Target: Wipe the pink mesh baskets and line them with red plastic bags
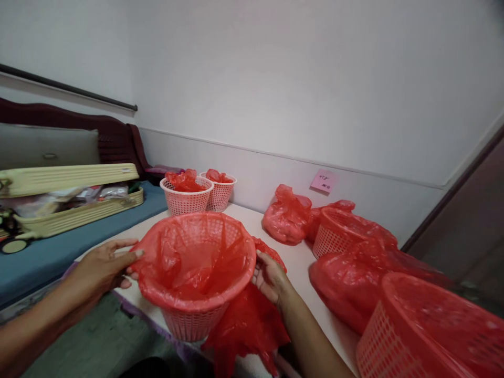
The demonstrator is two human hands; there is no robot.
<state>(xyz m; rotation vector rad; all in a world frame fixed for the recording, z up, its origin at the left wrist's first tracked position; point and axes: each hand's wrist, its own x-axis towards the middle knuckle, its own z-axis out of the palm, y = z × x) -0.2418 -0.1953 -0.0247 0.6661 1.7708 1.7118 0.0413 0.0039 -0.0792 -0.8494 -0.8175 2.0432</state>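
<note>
A plastic laundry-style basket [189, 323] with lattice sides stands upright near the table's front edge. A thin red plastic bag [197, 257] lines it and is folded over its rim. My left hand [106, 262] is at the left of the rim, its fingers bent around the bag-covered edge. At the right of the rim, my right hand [270, 275] has its palm turned up and its fingertips against the bag's edge, partly under it. Another crumpled red bag [250, 325] hangs below the right hand, over the table edge.
Two bag-lined baskets [187, 202] stand at the back left. On the right are a full tied red bag [287, 215], another large bag [350, 283] and red-covered baskets [394, 336]. A pink note [323, 181] is on the wall. An open yellow suitcase [79, 210] lies on the bed [23, 268].
</note>
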